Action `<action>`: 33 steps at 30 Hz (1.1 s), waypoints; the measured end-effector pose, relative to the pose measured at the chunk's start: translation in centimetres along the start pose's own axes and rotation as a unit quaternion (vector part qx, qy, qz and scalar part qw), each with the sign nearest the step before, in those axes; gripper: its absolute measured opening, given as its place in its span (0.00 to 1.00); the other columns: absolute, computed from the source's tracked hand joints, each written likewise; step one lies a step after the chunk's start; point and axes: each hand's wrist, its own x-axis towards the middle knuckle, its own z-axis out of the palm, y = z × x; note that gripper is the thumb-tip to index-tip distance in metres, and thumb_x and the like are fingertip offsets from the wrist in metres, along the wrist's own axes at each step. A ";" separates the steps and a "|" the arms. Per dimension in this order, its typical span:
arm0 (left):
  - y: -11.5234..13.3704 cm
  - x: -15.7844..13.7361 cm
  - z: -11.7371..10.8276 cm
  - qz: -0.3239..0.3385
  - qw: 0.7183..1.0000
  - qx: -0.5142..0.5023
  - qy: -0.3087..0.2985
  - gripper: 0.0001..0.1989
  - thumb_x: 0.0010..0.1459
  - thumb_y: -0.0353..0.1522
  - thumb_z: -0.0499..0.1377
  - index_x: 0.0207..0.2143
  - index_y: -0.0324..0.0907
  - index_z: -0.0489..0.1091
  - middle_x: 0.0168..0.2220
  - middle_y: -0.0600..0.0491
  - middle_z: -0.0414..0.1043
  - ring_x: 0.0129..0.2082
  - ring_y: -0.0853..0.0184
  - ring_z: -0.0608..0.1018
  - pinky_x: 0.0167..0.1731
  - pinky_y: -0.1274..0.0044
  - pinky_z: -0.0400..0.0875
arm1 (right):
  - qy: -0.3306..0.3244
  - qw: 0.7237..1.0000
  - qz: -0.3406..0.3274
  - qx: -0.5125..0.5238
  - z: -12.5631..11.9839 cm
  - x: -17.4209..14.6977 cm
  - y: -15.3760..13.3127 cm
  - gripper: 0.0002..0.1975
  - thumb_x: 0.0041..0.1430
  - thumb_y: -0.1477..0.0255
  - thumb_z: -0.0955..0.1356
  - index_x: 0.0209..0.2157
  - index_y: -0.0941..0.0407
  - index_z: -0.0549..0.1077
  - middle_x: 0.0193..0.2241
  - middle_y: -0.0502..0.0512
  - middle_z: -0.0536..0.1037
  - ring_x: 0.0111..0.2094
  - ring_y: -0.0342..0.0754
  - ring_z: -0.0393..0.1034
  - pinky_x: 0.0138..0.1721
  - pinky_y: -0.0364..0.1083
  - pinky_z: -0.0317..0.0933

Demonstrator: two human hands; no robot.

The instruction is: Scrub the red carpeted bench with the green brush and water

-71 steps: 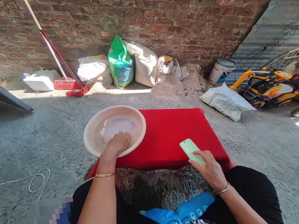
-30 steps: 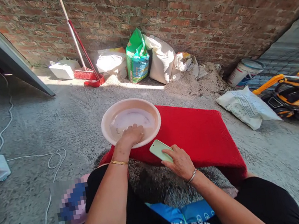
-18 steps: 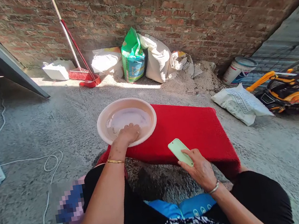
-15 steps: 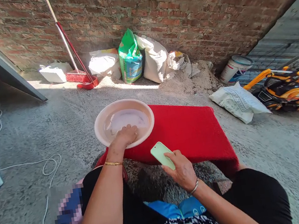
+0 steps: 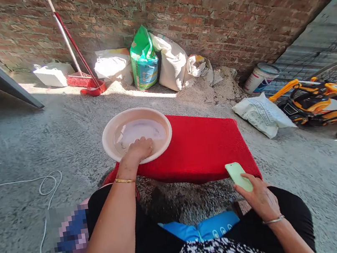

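A pale pink basin of cloudy water stands on the left part of a stool or bench covered in red cloth. My left hand reaches over the basin's near rim with its fingers bent down into the water. Its fingertips are hidden, so what it may hold there does not show. Over the cloth's near right edge, my right hand grips a pale green phone case, a flat rounded rectangle, between thumb and fingers.
Against the brick wall stand a broom and red dustpan, a green bag and white sacks beside sand. At right are a bucket, a sack and a yellow ride-on toy. A white cable lies at left.
My right hand has moved right with the phone case, away from the basin. My left hand stays in the basin. The view has shifted slightly.
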 end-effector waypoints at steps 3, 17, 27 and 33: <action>0.0 -0.1 0.1 0.002 1.000 -0.004 0.004 0.18 0.64 0.35 0.47 0.54 0.44 0.65 0.53 0.41 0.65 0.53 0.52 0.71 0.49 0.61 0.67 | -0.002 0.998 -0.042 0.046 0.0 0.2 -2.5 0.24 0.58 0.53 0.65 0.51 0.50 0.70 0.41 0.54 0.75 0.38 0.51 0.73 0.31 0.46 0.62; -0.6 0.6 0.2 0.015 1.000 0.024 -0.002 0.21 0.64 0.36 0.45 0.56 0.45 0.63 0.52 0.43 0.66 0.53 0.52 0.71 0.48 0.62 0.68 | -0.046 0.944 -0.326 0.008 1.7 1.9 -22.3 0.21 0.55 0.55 0.70 0.46 0.51 0.72 0.40 0.58 0.71 0.40 0.53 0.66 0.41 0.48 0.59; -1.2 0.9 0.6 0.023 1.000 0.018 0.003 0.20 0.63 0.36 0.45 0.54 0.44 0.65 0.52 0.43 0.67 0.52 0.57 0.72 0.49 0.68 0.67 | -0.054 0.959 -0.278 0.023 2.2 3.6 -16.5 0.25 0.58 0.55 0.68 0.56 0.43 0.69 0.42 0.56 0.71 0.40 0.50 0.68 0.41 0.46 0.59; -1.2 1.0 0.6 0.016 0.999 0.031 0.003 0.21 0.64 0.37 0.45 0.56 0.43 0.64 0.53 0.42 0.67 0.52 0.55 0.72 0.49 0.66 0.66 | 0.004 0.997 -0.079 -0.023 0.3 5.6 -2.9 0.21 0.61 0.58 0.65 0.55 0.46 0.72 0.36 0.55 0.71 0.34 0.49 0.70 0.35 0.45 0.60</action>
